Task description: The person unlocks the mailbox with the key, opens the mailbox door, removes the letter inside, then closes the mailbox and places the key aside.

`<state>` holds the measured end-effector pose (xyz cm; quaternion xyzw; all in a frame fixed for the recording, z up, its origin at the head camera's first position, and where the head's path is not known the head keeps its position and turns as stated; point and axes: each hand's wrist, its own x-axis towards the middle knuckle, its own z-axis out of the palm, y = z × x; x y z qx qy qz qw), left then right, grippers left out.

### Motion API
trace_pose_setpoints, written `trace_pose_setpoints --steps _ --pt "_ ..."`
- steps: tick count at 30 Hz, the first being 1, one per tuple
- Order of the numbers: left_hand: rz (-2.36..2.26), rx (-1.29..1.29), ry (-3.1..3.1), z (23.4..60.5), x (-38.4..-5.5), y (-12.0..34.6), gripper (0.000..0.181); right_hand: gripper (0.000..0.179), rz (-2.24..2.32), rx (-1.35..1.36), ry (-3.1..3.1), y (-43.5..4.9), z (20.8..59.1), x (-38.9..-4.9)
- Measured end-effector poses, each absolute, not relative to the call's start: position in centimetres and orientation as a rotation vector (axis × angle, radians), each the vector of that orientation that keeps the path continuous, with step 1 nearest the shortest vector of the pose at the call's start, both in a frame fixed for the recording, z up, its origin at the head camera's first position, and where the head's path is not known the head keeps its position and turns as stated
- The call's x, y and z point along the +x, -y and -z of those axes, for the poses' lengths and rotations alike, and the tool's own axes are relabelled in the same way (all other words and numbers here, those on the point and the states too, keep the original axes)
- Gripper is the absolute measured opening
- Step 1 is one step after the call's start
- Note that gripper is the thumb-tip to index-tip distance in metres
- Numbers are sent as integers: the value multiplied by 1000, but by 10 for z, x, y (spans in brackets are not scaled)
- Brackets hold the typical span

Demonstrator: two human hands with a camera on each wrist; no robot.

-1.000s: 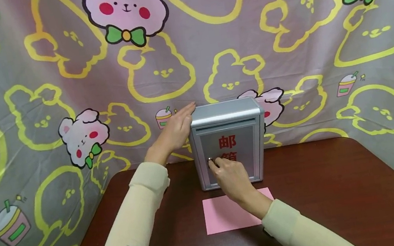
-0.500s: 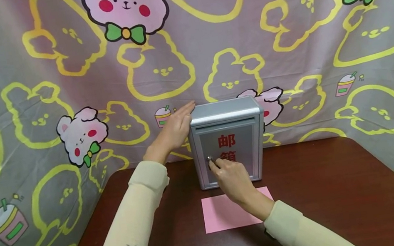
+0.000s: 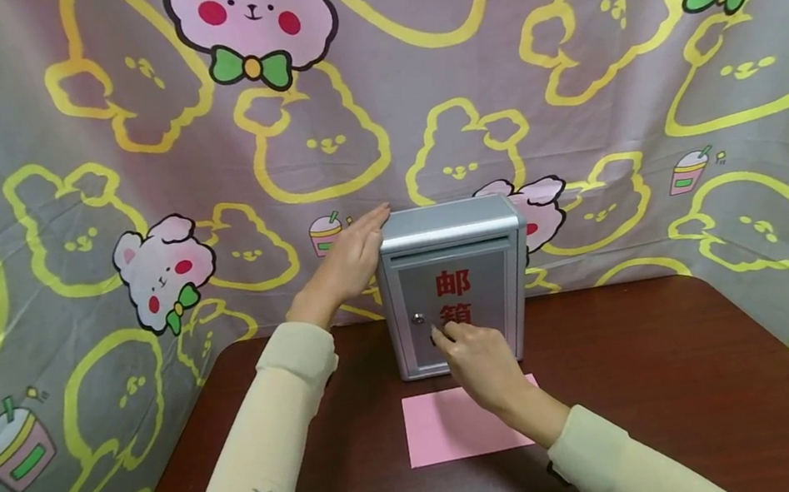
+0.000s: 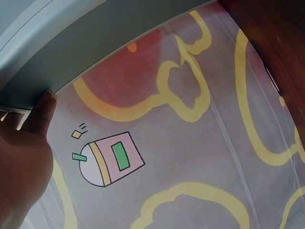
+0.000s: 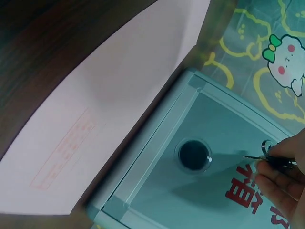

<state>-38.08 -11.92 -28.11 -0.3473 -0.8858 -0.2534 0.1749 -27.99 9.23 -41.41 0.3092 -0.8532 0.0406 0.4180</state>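
Note:
A silver metal mailbox (image 3: 446,226) with red characters on its front door stands upright on the table. My left hand (image 3: 353,258) rests against its upper left corner, and in the left wrist view the fingers touch the edge of the box. In the right wrist view, my right hand (image 5: 284,183) pinches a small key (image 5: 254,157) with a dark head. The key's blade is apart from the round lock (image 3: 417,318) at the door's left side. A flat pink paper (image 3: 432,436) lies in front of the mailbox, partly hidden by the right forearm.
A dark reddish-brown table (image 3: 628,398) carries everything. Behind it and on both sides hangs a patterned cloth (image 3: 366,149) with cartoon animals, close to the back of the mailbox. The door also has a round dark window (image 5: 193,155) low down. Below its top runs a slot (image 3: 450,252).
My right hand has drawn back from the lock, to the right and slightly down, with the key out. The left hand stays on the mailbox corner. The door remains closed.

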Motion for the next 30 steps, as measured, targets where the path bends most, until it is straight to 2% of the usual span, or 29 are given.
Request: trace_pose_setpoints --steps 13,20,30 --pt "735 -995 2508 281 -382 118 58 16 -172 745 2150 -124 409 -270" --pt "744 -993 2520 281 -381 116 58 12 -134 718 2292 -160 410 -260" --pt "727 -999 2510 279 -380 118 57 20 -138 623 2547 -212 423 -258"
